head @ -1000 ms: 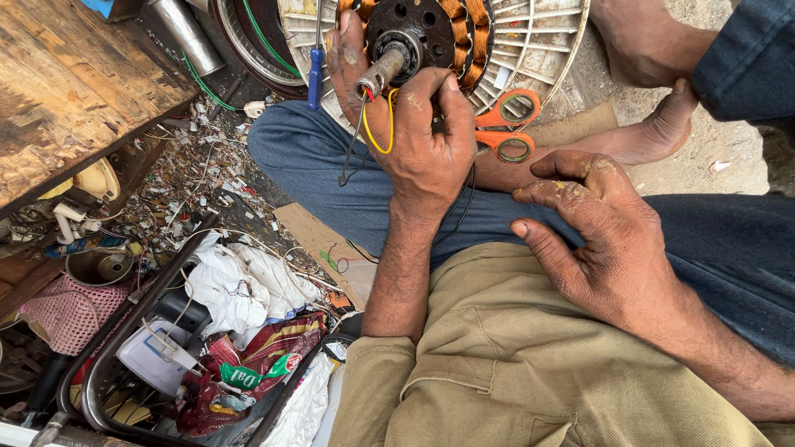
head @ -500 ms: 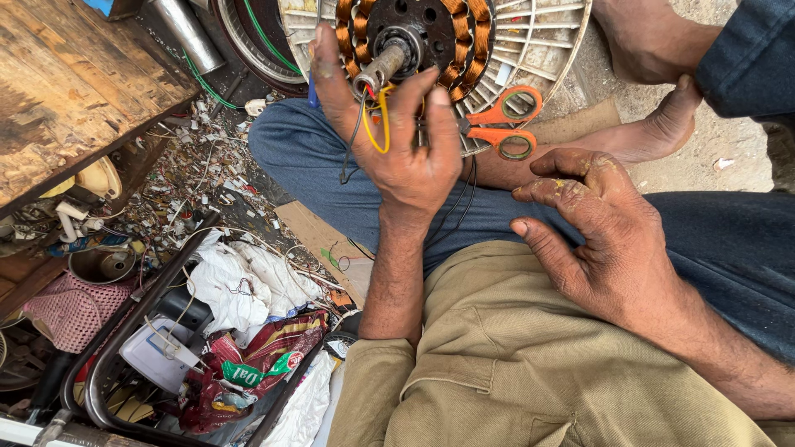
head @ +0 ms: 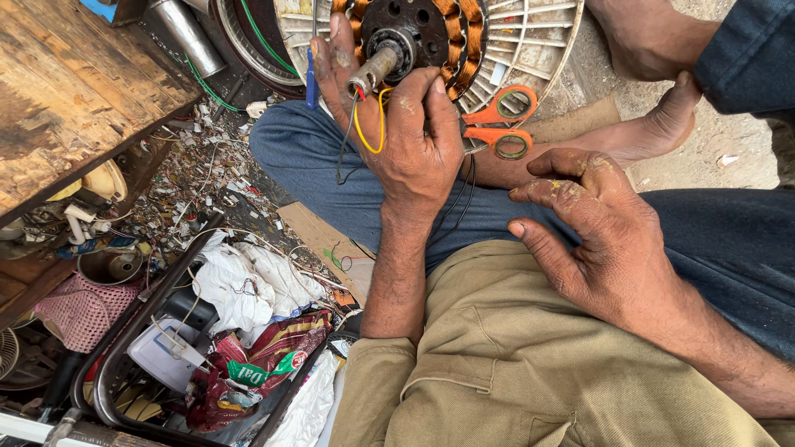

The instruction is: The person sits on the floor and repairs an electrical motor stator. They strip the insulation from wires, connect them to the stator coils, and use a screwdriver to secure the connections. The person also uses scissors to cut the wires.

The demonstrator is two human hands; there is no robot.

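Observation:
My left hand (head: 406,132) grips a fan motor stator (head: 431,33) with copper windings by its rusty shaft (head: 373,70). Yellow, red and black wires (head: 364,124) hang from the shaft over the palm. The stator sits in a white ribbed housing (head: 530,41) resting against my lap. My right hand (head: 596,236) lies flat on my thigh, fingers apart and grimy, holding nothing. Orange-handled scissors (head: 501,124) rest just right of the left hand, against the housing.
Another person's bare foot (head: 654,132) and blue-sleeved arm (head: 745,58) are at the upper right. A metal basket (head: 166,364) of white cloth, wrappers and parts stands at lower left. A wooden bench (head: 74,91) and littered floor lie to the left.
My left hand has shifted its grip on the shaft, fingers wrapping further over it, and the stator has turned slightly. My right hand stays on the thigh.

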